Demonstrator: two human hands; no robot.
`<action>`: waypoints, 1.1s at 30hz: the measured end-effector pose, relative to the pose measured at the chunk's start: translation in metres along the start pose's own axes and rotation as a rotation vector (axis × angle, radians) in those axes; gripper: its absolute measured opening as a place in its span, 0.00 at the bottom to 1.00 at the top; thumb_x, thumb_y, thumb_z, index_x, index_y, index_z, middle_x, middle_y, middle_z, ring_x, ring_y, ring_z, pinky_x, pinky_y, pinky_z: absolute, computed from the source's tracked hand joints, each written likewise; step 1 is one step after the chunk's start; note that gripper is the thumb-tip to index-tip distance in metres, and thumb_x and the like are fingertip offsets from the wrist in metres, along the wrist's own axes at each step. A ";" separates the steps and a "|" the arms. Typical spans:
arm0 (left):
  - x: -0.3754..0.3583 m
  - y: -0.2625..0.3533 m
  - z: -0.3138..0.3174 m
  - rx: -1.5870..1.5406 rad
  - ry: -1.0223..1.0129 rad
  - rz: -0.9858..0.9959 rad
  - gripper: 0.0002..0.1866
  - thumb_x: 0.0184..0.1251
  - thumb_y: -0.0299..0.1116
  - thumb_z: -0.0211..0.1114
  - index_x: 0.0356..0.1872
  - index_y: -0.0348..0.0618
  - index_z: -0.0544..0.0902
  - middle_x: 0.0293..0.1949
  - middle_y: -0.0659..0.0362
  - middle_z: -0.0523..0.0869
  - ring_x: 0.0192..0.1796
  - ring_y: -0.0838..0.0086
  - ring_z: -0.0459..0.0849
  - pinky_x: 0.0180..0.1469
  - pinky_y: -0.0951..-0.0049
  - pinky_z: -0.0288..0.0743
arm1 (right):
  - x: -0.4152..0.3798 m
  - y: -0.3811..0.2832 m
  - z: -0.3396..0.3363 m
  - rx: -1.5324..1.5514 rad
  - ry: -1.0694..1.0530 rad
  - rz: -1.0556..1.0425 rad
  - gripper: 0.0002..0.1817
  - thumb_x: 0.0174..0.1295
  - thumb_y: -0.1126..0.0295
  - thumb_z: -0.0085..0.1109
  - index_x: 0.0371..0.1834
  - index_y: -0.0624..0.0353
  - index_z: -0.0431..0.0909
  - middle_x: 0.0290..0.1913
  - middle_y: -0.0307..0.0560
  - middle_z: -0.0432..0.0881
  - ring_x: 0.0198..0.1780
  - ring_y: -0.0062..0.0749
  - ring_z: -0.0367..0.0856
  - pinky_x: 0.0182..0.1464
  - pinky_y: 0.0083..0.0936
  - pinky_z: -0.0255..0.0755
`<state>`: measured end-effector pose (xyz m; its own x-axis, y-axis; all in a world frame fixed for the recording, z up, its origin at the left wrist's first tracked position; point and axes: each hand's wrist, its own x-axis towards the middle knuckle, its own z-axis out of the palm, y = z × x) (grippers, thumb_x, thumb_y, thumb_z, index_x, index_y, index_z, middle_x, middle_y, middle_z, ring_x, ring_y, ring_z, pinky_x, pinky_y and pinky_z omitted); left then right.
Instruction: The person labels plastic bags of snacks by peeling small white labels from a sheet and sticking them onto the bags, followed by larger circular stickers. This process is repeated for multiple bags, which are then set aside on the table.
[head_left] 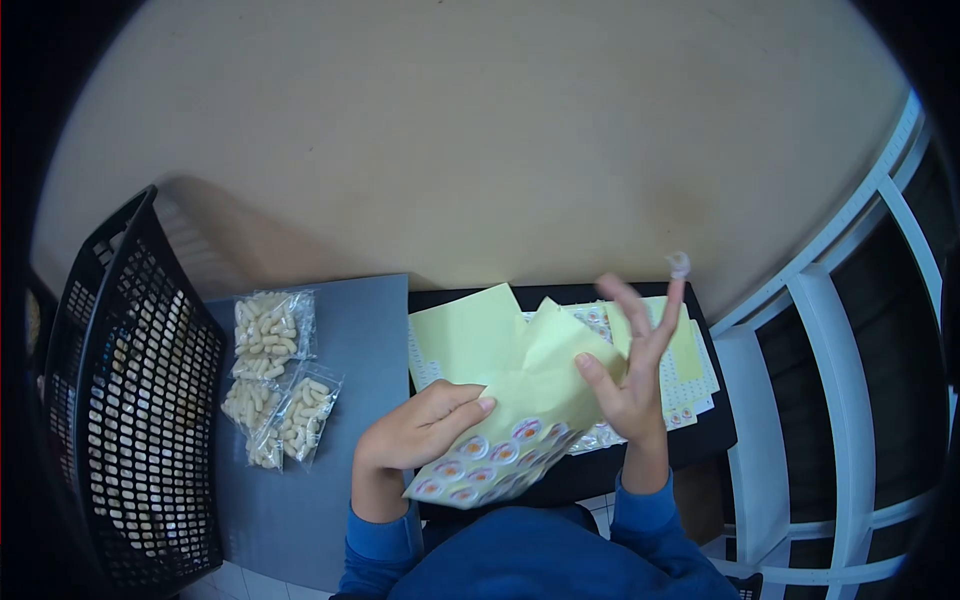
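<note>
My left hand [428,425] is closed on the left edge of a pale yellow sticker sheet [545,365], thumb on top. Rows of round stickers [503,453] with orange and purple print cover its lower part, while the upper part is bare backing. The sheet is bent and raised above the dark table. At its right edge is my right hand [635,385], fingers spread and partly blurred, its thumb over the sheet. A small clear, whitish round sticker [679,265] clings to the tip of its raised index finger.
More sticker sheets [455,335] lie on the black table [715,410]. To the left, clear bags of pale capsules [270,325] rest on a grey surface [370,300]. A black mesh basket [150,400] with similar pale pieces stands beside them. White shelving [835,400] is at right.
</note>
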<state>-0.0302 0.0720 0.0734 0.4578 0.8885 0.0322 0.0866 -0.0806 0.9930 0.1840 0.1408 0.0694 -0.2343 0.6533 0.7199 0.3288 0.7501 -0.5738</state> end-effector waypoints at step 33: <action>0.035 -0.081 0.014 0.107 0.325 -0.180 0.39 0.45 0.38 0.72 0.52 0.27 0.59 0.46 0.44 0.75 0.49 0.65 0.76 0.51 0.70 0.71 | -0.102 0.129 -0.048 -0.281 0.652 0.521 0.39 0.54 0.80 0.52 0.67 0.57 0.42 0.37 0.45 0.70 0.33 0.23 0.70 0.36 0.21 0.66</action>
<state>-0.0094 0.1032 -0.0077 0.1241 0.9882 -0.0898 0.2399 0.0579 0.9691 0.2946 0.1660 -0.0597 0.5491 0.6529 0.5218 0.4809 0.2638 -0.8362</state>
